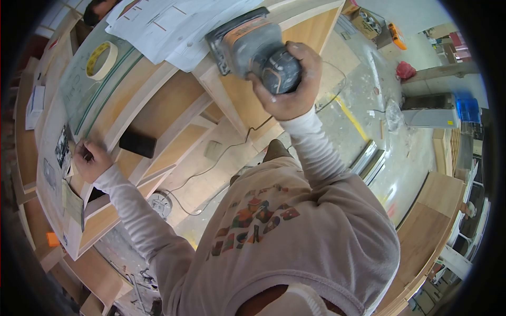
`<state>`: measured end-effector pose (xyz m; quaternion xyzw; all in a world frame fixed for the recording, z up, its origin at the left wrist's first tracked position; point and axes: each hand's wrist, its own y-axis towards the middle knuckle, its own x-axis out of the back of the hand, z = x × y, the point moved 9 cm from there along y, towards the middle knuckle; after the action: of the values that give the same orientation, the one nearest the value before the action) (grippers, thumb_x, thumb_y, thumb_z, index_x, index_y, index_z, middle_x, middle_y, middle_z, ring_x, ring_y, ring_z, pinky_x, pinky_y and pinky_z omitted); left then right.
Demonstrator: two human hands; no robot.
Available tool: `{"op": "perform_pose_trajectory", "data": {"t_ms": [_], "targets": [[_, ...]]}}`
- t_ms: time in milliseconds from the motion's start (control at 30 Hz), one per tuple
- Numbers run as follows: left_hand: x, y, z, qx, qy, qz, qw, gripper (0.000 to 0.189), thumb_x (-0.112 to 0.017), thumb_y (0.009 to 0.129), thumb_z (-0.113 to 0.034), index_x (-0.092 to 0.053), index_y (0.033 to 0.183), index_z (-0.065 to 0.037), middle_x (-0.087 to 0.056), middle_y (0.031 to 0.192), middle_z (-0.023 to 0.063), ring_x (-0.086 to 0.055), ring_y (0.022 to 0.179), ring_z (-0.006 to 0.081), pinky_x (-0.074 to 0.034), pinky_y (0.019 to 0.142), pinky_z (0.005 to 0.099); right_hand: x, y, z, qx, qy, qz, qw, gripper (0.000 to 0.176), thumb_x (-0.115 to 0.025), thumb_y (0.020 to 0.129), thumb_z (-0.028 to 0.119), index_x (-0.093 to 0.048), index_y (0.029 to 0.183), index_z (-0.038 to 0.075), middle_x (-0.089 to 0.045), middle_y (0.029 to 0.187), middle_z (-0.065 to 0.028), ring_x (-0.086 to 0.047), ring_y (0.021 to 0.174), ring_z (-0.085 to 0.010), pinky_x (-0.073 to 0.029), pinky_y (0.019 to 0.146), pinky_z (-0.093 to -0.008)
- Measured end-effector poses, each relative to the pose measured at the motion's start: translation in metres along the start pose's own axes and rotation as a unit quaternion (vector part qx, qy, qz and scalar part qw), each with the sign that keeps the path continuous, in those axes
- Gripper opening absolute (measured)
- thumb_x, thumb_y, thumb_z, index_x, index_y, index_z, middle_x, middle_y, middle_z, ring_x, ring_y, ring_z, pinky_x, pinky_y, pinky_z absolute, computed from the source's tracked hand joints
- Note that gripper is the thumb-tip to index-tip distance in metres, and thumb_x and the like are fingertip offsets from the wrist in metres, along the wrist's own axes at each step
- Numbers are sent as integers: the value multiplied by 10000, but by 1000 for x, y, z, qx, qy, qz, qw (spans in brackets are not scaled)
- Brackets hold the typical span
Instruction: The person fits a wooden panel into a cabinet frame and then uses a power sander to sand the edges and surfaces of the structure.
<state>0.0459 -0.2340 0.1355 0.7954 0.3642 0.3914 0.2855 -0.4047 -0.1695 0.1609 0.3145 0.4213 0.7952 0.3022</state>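
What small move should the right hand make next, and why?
I'd probably ease the sander away from the papers with the right hand: it appears close beside their edge, and loose sheets might snag.

- Bright, cool, diffuse light, with soft shadows.
- White glare on the floor [392, 158] at right.
- Papers [174, 26] at the far side look pale, print faint.
- Strong wide-lens bending; black corners, blurry outer edges.

A wooden bench [138, 107] carries printed papers [163, 26] and a tape roll [109, 66].
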Motion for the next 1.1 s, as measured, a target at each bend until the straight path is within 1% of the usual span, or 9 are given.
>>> {"op": "perform_pose_trajectory", "data": {"t_ms": [67, 200, 333, 533, 700, 767, 933, 1033, 1100], "targets": [[0, 2, 2, 5, -21, -2, 1000, 216, -605, 815, -175, -620, 899, 24, -643, 831, 115, -611, 713, 192, -486, 621, 284, 3, 2, -10, -5, -31, 6, 999, 739, -818, 564, 119, -410, 1173, 20, -491, 1052, -134, -530, 939, -226, -443, 834, -320], [2, 1, -4, -9, 17, -15, 1000, 219, -619, 797, -202, -633, 876, 1, -644, 802, 109, -606, 691, 193, -482, 607, 288, 18, 3, -59, -117, -14, -56, 991, 748, -819, 551, 158, -413, 1159, -2, -480, 1059, -152, -543, 888, -254, -464, 780, -341], [0, 1, -2, 12, 6, -14, 1000, 218, -626, 786, -216, -641, 868, -14, -646, 800, 107, -609, 687, 209, -485, 611, 301, 17, -1, -51, -133, -5, -56, 990, 746, -816, 554, 158, -407, 1158, 2, -481, 1053, -154, -535, 910, -252, -461, 781, -344], [3, 2, -13, -40, 69, -16, 997, 218, -618, 787, -202, -641, 881, -6, -645, 806, 122, -618, 705, 228, -490, 638, 315, -8, -19, 14, -16, -11, -31, 999, 707, -795, 540, 121, -436, 1146, 52, -477, 1055, -181, -519, 925, -302, -461, 775, -364], [-1, 1, 1, -31, 32, -12, 999, 211, -609, 796, -173, -630, 894, 13, -641, 820, 133, -624, 737, 223, -493, 649, 305, -23, -32, 46, 40, 36, 39, 998, 676, -773, 545, 80, -463, 1144, 125, -474, 1084, -202, -531, 922, -354, -476, 744, -396], [-1, 0, 3, -11, -13, -13, 1000, 199, -605, 802, -161, -628, 891, 15, -641, 819, 128, -622, 733, 218, -495, 641, 299, -23, -29, 44, 49, 25, 51, 997, 718, -783, 552, 66, -424, 1172, 114, -463, 1076, -185, -515, 957, -324, -446, 779, -384], [3, 0, -4, -28, 28, -17, 999, 195, -603, 806, -154, -628, 882, 24, -642, 803, 131, -624, 710, 221, -500, 643, 301, 3, -3, 1, 19, 18, -18, 999, 671, -774, 552, 80, -453, 1141, 61, -496, 1037, -196, -538, 925, -333, -475, 750, -393], [3, 0, -7, -45, 34, -21, 998, 198, -599, 805, -151, -628, 882, 29, -643, 798, 134, -623, 701, 219, -501, 645, 303, 15, 8, -43, -34, 1, -31, 999, 704, -792, 555, 101, -427, 1151, 18, -499, 1026, -173, -539, 929, -286, -469, 777, -372], [2, -1, 1, -26, 5, -30, 999, 202, -593, 804, -151, -626, 887, 31, -645, 815, 138, -623, 710, 215, -499, 645, 305, 28, 15, -77, -180, 35, -66, 981, 740, -806, 567, 126, -398, 1173, 8, -498, 1018, -148, -531, 933, -245, -461, 800, -349]]}}
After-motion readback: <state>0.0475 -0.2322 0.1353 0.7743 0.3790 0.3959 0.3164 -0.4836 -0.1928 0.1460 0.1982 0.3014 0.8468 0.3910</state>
